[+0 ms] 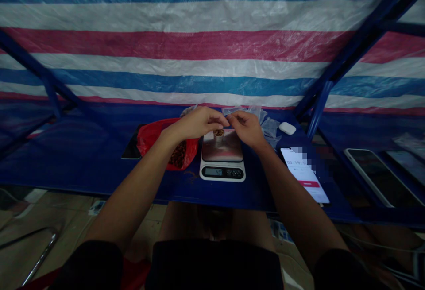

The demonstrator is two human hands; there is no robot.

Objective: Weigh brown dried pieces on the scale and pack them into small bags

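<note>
A small cup (218, 136) filled with brown pieces stands on the metal plate of a white digital scale (223, 150), whose lit display seems to read 4.0. My left hand (203, 121) reaches over the cup from the left, fingers bent down and thumb close to the fingertips. From the other side, my right hand (247, 126) meets it just above the cup's right edge, with thumb and forefinger pinched together. Whatever lies between the fingertips is too small to make out. Beside the scale, under my left forearm, an open red plastic bag (156, 131) holds many similar brown pieces (178, 155).
Clear plastic bags (270, 128) lie behind my right hand, near a white rounded case (287, 128). A phone showing a timer (303, 175) rests right of my forearm. Another phone (381, 177) lies farther right. A dark flat device (132, 146) is partly under the red bag.
</note>
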